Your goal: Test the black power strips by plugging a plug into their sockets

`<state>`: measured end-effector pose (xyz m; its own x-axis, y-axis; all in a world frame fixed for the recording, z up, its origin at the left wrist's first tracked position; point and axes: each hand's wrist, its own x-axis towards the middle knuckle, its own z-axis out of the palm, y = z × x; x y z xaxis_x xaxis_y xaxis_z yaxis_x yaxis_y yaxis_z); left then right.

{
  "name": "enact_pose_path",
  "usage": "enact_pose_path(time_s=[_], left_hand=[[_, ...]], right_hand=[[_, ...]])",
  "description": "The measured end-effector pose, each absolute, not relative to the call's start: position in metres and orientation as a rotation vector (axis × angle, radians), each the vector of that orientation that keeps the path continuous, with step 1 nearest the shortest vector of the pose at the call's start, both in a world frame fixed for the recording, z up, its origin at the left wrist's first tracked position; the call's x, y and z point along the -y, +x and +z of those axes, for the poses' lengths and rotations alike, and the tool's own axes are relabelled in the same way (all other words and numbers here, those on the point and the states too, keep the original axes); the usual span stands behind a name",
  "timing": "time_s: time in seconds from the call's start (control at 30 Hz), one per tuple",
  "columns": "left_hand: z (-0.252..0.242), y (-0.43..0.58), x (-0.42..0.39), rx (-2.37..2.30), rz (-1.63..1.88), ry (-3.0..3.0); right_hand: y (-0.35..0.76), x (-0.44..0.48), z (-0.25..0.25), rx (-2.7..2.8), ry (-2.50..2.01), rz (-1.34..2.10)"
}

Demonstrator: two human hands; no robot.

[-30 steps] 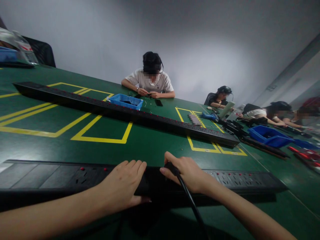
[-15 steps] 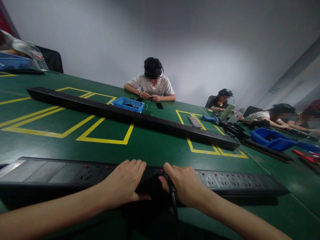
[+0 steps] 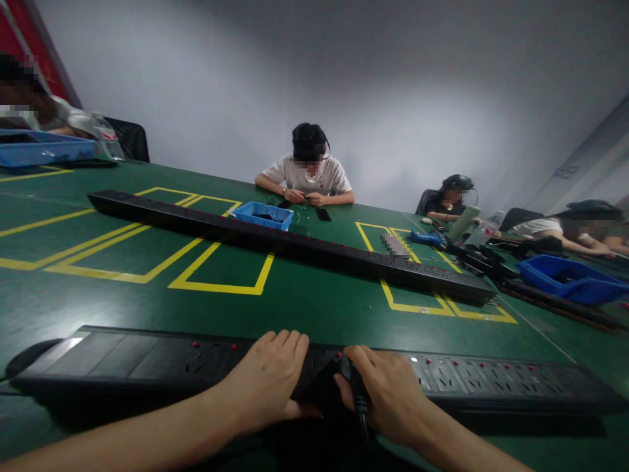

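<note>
A long black power strip (image 3: 472, 383) with red dots along its sockets lies across the near side of the table. My left hand (image 3: 275, 373) is closed over its middle, fingers on the far edge and thumb on the near side. Close by on the right, my right hand (image 3: 388, 387) grips a black plug (image 3: 348, 372) against the socket face. Its black cord (image 3: 362, 419) hangs down towards me. Whether the prongs sit in a socket is hidden by the hand.
Beyond lies a second long power strip (image 3: 295, 249) on the green table (image 3: 314, 314) marked with yellow tape. Blue bins (image 3: 263, 215) stand at the centre, left and right. A person (image 3: 309, 170) works opposite; others sit at both sides. A blue-handled tool (image 3: 426, 238) lies right.
The view has shifted, so the scene sits slightly lower and further right. Both hands stay at the same part of the strip, the right one still on the plug.
</note>
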<state>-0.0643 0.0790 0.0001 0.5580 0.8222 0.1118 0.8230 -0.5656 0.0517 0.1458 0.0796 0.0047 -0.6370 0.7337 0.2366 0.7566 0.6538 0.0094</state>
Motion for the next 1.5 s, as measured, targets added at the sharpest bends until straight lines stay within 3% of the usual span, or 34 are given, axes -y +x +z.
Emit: enact_pose_path(time_s=[0.27, 0.83, 1.5], left_hand=[[-0.007, -0.021, -0.089, 1.403, -0.153, -2.789], [-0.007, -0.023, -0.097, 1.069, 0.120, -2.839], [-0.011, -0.027, -0.093, 1.129, 0.016, -2.914]], right_hand=[[0.179, -0.078, 0.000, 2.492, -1.351, -0.229], [0.180, -0.089, -0.006, 2.283, -1.057, -0.551], [0.185, -0.085, -0.007, 2.349, -1.086, -0.449]])
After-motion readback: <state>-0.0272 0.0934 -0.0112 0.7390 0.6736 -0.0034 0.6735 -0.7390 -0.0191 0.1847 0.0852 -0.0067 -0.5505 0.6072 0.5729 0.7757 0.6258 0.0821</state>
